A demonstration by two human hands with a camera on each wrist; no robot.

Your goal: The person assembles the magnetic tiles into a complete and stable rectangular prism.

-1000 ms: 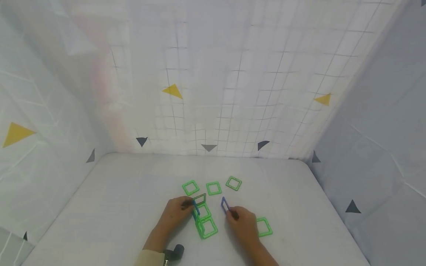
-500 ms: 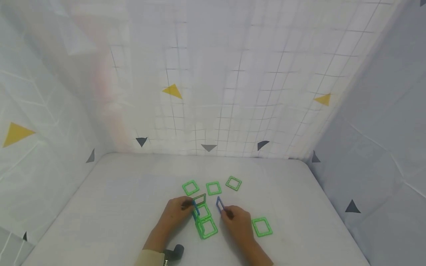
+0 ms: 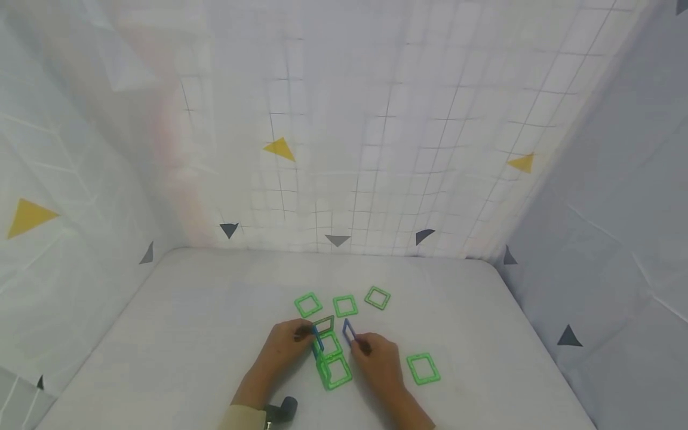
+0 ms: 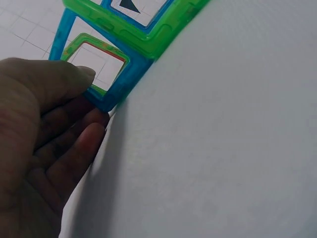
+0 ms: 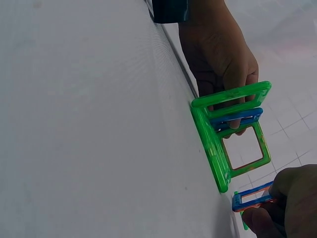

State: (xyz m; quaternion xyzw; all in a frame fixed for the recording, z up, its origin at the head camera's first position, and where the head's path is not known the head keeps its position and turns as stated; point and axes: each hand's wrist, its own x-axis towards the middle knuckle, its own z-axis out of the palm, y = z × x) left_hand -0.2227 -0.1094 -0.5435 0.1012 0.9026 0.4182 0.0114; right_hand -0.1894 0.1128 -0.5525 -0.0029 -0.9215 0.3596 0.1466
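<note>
A white table is enclosed by gridded white sheeting marked with yellow and grey triangles. Near the table's front edge a partly built structure of green square frames is set, with a blue frame standing on edge at its left side; that frame is pinched between thumb and fingers of the left hand. A second blue square frame is gripped upright in the curled fingers of the right hand, just right of the structure and not touching it. Compared with a second ago, this frame and its hand have been brought leftward, nearer the structure. Three loose green squares are laid in a row behind, and one green square lies flat to the right. Only in the right wrist view is the gap between the held frame and the structure seen plainly.
</note>
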